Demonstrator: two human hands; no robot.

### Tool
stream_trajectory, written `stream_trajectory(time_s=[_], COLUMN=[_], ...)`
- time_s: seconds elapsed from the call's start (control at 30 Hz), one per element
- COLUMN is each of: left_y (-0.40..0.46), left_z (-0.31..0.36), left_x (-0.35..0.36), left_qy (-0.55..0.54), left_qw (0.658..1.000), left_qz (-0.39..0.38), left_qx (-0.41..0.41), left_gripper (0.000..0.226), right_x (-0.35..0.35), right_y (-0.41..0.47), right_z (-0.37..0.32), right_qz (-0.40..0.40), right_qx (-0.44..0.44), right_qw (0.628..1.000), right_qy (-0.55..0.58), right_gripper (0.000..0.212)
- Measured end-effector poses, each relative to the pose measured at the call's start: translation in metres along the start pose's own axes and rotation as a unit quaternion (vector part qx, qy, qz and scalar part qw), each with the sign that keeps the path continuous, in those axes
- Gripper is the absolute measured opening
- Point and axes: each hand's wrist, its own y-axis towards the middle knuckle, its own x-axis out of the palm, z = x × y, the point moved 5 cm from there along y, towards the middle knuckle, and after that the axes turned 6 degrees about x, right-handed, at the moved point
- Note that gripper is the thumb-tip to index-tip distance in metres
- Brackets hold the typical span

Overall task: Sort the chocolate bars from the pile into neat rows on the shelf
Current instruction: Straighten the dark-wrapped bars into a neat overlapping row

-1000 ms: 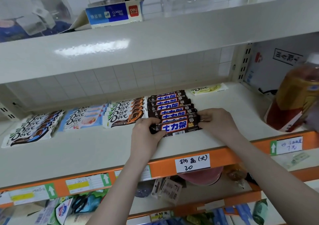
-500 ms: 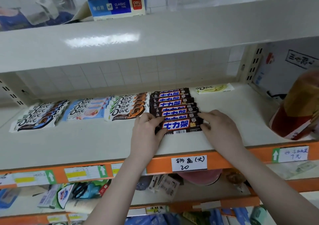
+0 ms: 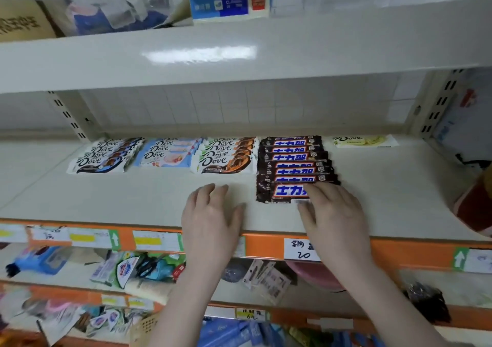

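Shelf: the cream metal shelf (image 3: pixel 386 203) with an orange price-label strip along its front edge carries four rows of chocolate bars set side by side towards the back.
Rows: from the left, white-and-dark Dove bars (image 3: pixel 102 156), pale blue Dove bars (image 3: pixel 167 152), white-and-orange Dove bars (image 3: pixel 226 155), then the dark brown bars with blue-and-white lettering (image 3: pixel 292 160), overlapping like tiles from back to front.
Stray bar: one pale yellow Dove bar (image 3: pixel 364 141) lies alone at the back right, apart from the rows.
Front bar: the nearest dark brown bar (image 3: pixel 279 192) lies at the front of its row, its right end hidden under the hand.
Right hand (image 3: pixel 335 213): its grip is flat and relaxed, fingers straight and resting on the front bar's right end; nothing is curled round it.
Left hand (image 3: pixel 213 213): spread wide over bare shelf, left of the brown row, holding nothing; whether it touches the shelf I cannot tell.
Step, as I judge it: squaring up the brown row.
Risk: a sideways push from one hand alone could skew the front bar, since the left end is unsupported.
Risk: pressing backwards could ride the bar up onto its neighbours and ruffle the overlap.
Risk: the yellow bar may be left unsorted.
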Motion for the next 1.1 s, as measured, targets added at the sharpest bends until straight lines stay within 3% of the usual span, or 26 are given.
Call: stream_trajectory(time_s=[0.2,0.57,0.73,0.97,1.1], left_y=[-0.026,-0.1,-0.112,-0.083,-0.046], left_z=[-0.088,-0.339,-0.426,-0.552,-0.626], left_x=[-0.036,-0.166,-0.218,-0.228,-0.223], left_qy=[0.018,0.089,0.111,0.11,0.113], left_qw=[0.997,0.974,0.963,0.956,0.951], left_qz=[0.007,0.017,0.035,0.091,0.059], left_qx=[-0.073,-0.208,-0.245,-0.257,-0.283], left_gripper=[0.047,0.054,0.058,0.05,0.056], right_x=[0.023,0.094,0.116,0.159,0.2], right_y=[-0.018,-0.063,-0.068,-0.036,-0.004], right_z=[-0.097,-0.368,-0.47,-0.572,-0.631], right_qz=[-0.005,-0.071,-0.064,-0.055,-0.053], right_qx=[-0.032,-0.103,-0.134,-0.156,-0.147], right_qw=[0.999,0.989,0.983,0.98,0.979], right_qy=[-0.011,0.077,0.107,0.112,0.134], right_gripper=[0.035,0.045,0.041,0.038,0.035])
